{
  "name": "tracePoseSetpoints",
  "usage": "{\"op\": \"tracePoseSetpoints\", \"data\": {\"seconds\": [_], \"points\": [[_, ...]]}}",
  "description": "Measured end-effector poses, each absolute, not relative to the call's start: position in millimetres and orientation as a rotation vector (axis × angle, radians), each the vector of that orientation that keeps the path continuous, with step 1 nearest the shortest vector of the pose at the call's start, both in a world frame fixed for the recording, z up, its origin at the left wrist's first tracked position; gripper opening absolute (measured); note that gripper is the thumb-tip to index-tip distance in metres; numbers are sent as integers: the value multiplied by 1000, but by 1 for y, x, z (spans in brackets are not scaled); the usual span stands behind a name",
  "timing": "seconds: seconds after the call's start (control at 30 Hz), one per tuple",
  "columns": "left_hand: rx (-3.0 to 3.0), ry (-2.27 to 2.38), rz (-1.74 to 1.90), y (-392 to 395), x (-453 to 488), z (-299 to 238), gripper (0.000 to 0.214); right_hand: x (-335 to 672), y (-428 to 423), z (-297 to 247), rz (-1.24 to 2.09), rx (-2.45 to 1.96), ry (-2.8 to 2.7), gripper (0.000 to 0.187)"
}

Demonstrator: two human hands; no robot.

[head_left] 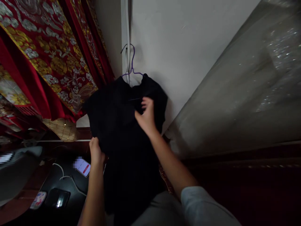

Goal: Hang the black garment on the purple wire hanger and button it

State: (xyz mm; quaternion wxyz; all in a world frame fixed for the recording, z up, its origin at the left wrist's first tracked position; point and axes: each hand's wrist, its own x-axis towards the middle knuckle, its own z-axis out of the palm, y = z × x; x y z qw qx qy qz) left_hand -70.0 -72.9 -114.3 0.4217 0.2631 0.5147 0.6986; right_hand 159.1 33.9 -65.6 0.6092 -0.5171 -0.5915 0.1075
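Note:
A black short-sleeved garment (pixel 127 131) hangs in front of me on a thin purple hanger (pixel 132 62). The hanger's hook sits at a pale vertical strip on the wall. My left hand (pixel 96 149) is closed on the garment's left edge, low on its side. Against the upper chest, below the neckline, my right hand (pixel 147 116) has its thumb and fingers apart, curved toward the dark cloth. Blur and shadow make any fold between those fingers hard to see.
Red embroidered cloths (pixel 58 56) hang at the left. Below them, a dark surface (pixel 58 171) holds a lit phone (pixel 82 166), a white cable (pixel 70 177) and a dark shiny object (pixel 57 197). Greyish plastic-like sheeting (pixel 235 94) covers the right side beside the white wall (pixel 183 40).

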Motion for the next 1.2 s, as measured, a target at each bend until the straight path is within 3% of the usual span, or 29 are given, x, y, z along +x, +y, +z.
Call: {"op": "tracePoseSetpoints", "data": {"seconds": [0.13,0.23,0.33,0.43,0.57,0.73,0.9,1.07,1.2], "points": [[402,1326,1808,-92,-60,-129,28,106,7,-137,976,-1361,-1198,35],[626,1459,2073,-97,-58,-126,23,105,-29,-159,1213,-1366,-1186,10],[983,1566,2399,-100,-50,-119,31,124,-48,-153,1378,-1376,-1237,22],[1344,1537,2137,-102,-28,-120,17,143,-50,-132,1531,-1352,-1307,31],[1534,1325,1594,-106,7,-130,23,152,-58,-108,1539,-1258,-1350,37],[1496,1222,1553,-110,24,-126,26,150,-72,-100,1475,-1225,-1143,55],[1542,1243,1608,-110,22,-118,15,151,-73,-96,1494,-1062,-1178,66],[1385,1263,1646,-113,21,-118,12,154,-77,-92,1475,-920,-1327,45],[1313,1252,1640,-118,20,-112,14,156,-78,-93,1224,-938,-1426,29]]}}
